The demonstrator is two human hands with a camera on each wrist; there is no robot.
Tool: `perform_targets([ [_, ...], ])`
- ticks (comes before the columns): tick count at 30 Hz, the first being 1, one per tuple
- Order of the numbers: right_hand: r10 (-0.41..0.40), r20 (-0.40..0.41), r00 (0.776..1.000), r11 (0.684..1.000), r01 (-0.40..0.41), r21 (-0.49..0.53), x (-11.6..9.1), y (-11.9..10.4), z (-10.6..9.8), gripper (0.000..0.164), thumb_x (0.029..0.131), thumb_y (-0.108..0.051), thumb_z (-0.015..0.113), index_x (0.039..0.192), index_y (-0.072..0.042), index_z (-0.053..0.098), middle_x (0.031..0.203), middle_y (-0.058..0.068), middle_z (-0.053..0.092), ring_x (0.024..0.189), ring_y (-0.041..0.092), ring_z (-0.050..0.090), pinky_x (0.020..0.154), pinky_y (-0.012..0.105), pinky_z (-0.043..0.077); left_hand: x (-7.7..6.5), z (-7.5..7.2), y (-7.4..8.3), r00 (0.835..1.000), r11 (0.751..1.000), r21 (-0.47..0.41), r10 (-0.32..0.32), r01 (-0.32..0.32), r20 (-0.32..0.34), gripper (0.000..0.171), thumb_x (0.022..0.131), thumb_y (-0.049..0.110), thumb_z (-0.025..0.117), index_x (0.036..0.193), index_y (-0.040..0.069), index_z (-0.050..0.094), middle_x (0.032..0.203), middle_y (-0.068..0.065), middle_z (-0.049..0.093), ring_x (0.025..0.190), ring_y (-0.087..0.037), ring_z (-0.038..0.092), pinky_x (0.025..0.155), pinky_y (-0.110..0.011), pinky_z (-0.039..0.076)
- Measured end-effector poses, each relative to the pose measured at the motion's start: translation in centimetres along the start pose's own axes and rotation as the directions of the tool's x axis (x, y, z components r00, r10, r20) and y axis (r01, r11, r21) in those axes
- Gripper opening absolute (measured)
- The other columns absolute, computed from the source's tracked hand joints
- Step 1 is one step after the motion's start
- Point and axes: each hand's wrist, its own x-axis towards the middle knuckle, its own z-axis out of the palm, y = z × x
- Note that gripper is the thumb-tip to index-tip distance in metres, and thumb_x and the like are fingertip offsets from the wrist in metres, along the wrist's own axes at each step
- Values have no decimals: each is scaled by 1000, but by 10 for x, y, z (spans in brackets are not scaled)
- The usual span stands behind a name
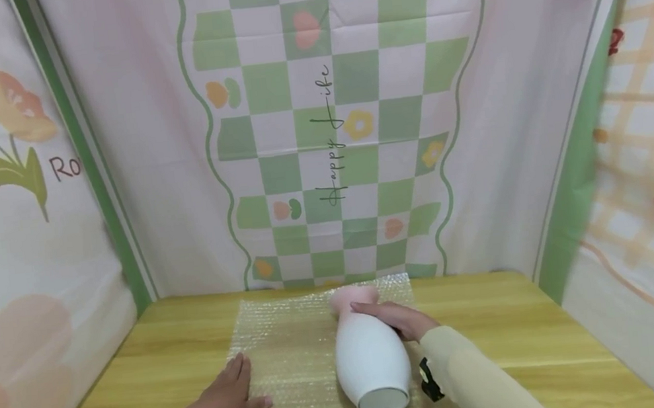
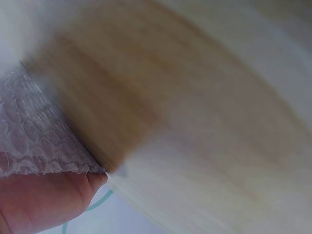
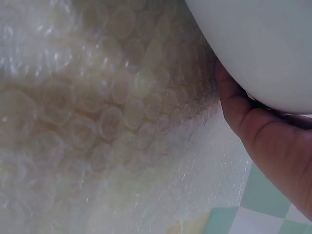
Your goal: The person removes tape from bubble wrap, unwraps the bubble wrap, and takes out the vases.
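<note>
A white vase [image 1: 373, 355] with a pink flared neck lies on its side over a sheet of bubble wrap [image 1: 293, 367], its round base toward me. My right hand [image 1: 401, 319] grips it from the right near the neck, thumb across the top, the other fingers mostly hidden. In the right wrist view, a finger [image 3: 273, 136] lies along the white vase wall [image 3: 263, 44]. At the sheet's left edge rests my left hand [image 1: 227, 397], fingers extended and thumb spread over the wrap. The left wrist view catches a digit [image 2: 44, 200] against the bubble wrap's edge [image 2: 29, 126].
The wrap covers the middle of a wooden table [image 1: 514, 330]. Behind it hangs a green-and-white checked curtain [image 1: 323, 164], with printed fabric walls on both sides. A black band [image 1: 429, 379] shows at my right sleeve [image 1: 470, 368].
</note>
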Motion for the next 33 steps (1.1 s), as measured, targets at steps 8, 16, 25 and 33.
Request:
perform_targets([
  [8,19,-13,1000,1000,-19,15,4,0,2,76,87,-57,62,128,5,49,101,15,65,88,28,65,75,43,55,-1,-4,3,1000,1000,11,9,-9,4,97,89,53,62,139,-23,28,146,-43,19,136,-54,20,112,-58,20],
  [16,37,-39,999,999,-38,-4,3,-1,3,76,87,-56,62,131,4,47,102,15,64,89,28,64,75,44,54,-1,-3,1,1000,1000,-6,30,-30,11,99,89,55,61,138,-24,27,145,-44,17,136,-56,18,111,-60,19],
  [25,35,-50,998,999,-35,2,3,-2,4,71,86,-54,62,126,4,51,101,14,65,88,27,64,75,42,54,-2,-3,3,1000,1000,-9,21,-21,7,99,89,55,61,139,-23,27,146,-44,17,136,-56,18,111,-60,19],
  [33,21,-50,999,1000,-21,-18,1,-3,4,66,87,-53,62,120,4,55,98,13,66,86,26,65,74,41,55,-1,0,-2,999,999,-33,43,-42,3,101,88,58,59,138,-24,26,145,-45,17,135,-57,18,110,-62,18],
])
